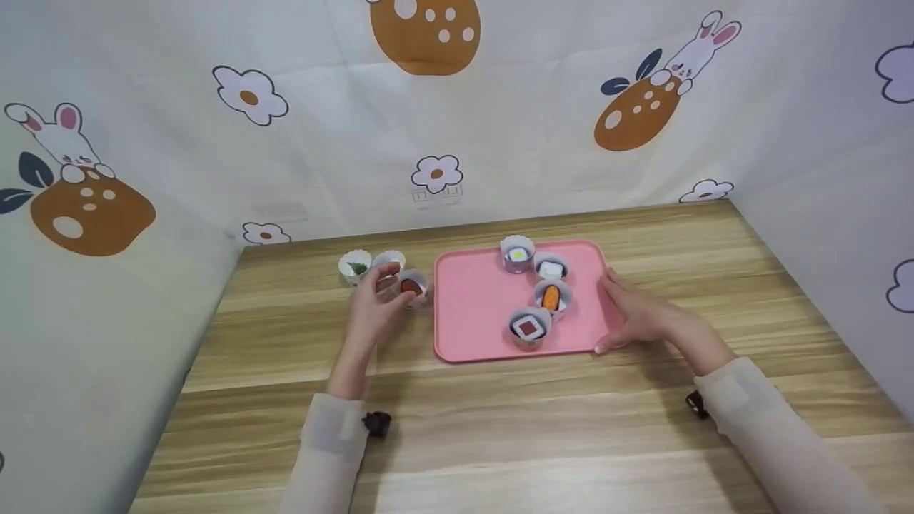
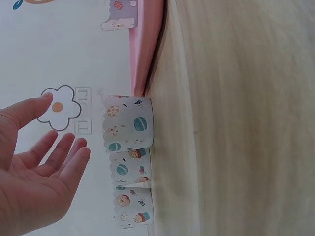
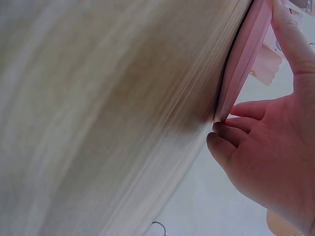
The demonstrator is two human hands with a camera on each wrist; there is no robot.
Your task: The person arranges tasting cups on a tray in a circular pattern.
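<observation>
My left hand (image 1: 375,303) hovers just above several paper cups left of the tray, its fingers parted and holding nothing. The nearest is a paper cup (image 2: 129,123) with printed sweets, containing a reddish-brown piece (image 1: 410,286). Beside it stand a second paper cup (image 1: 389,259), partly hidden by my fingers, and a cup (image 1: 355,265) with a green leafy piece. At its right side my right hand (image 1: 639,310) holds a pink tray (image 1: 471,307), thumb at the near corner and fingertips along the edge (image 3: 241,64).
On the tray are several cups of sushi-like pieces: a yellow-centred one (image 1: 518,255), a white one (image 1: 550,270), an orange one (image 1: 551,298) and a red-centred roll (image 1: 528,328). A patterned curtain (image 1: 343,143) rises behind the wooden table (image 1: 500,428).
</observation>
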